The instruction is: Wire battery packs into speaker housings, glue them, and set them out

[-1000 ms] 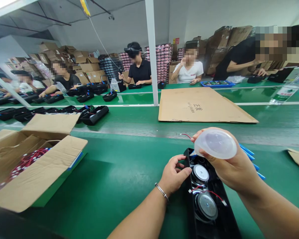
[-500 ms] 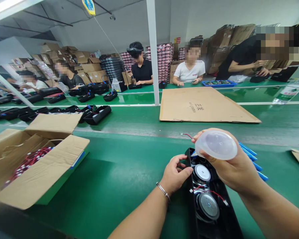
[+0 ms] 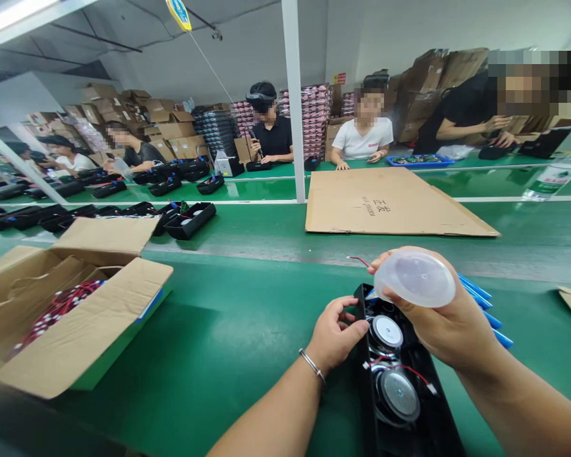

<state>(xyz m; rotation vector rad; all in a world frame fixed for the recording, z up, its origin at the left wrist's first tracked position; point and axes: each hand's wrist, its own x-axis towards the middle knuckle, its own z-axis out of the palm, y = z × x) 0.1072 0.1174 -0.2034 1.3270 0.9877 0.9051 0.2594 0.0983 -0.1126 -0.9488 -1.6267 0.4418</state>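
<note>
At the lower right of the frame, in the head view, a long black speaker housing (image 3: pixel 400 381) lies on the green table (image 3: pixel 228 330) and runs off the bottom edge. Inside it sit two round speakers, a white-capped one (image 3: pixel 386 331) and a grey one (image 3: pixel 400 395) lower down, with thin red wires across them. The left hand (image 3: pixel 335 333) touches the housing's left wall, its fingers curled against the rim. The right hand (image 3: pixel 450 317) is above the housing's upper end, its grip closed around a translucent round bottle (image 3: pixel 415 278). Blue sticks (image 3: pixel 483 304) show behind this hand.

To the lower left stands an open cardboard box (image 3: pixel 80 311) with red and white wires inside. A flat cardboard sheet (image 3: pixel 390 202) lies at upper centre, well apart from the hands. Between the box and the housing the green table is bare. Other people sit at the far side, with black housings (image 3: pixel 190 219) before them.
</note>
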